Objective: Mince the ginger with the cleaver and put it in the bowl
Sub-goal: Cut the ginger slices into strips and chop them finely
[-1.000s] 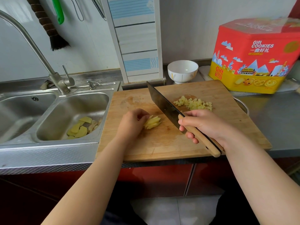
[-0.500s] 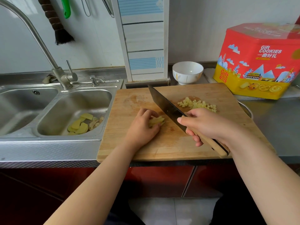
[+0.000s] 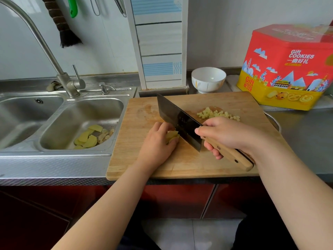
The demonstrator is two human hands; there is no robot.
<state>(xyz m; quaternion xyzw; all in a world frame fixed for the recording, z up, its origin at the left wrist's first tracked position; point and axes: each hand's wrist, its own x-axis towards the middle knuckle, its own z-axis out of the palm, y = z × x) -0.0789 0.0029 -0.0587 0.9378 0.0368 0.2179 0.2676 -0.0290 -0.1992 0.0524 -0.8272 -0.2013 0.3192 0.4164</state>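
Two hands work: left hand (image 3: 156, 143) fingers (image 3: 173, 140) pinch ginger (image 3: 172, 135); right hand (image 3: 228, 134) grips cleaver (image 3: 178, 120) alongside.

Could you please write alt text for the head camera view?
A person's left hand holds ginger pieces on a wooden cutting board while the right hand grips a cleaver beside them. Diced ginger lies behind; a white bowl stands beyond.

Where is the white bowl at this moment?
In the head view the white bowl stands on the counter just behind the cutting board's far edge, right of centre, between the tiled pillar and the cookie tin.
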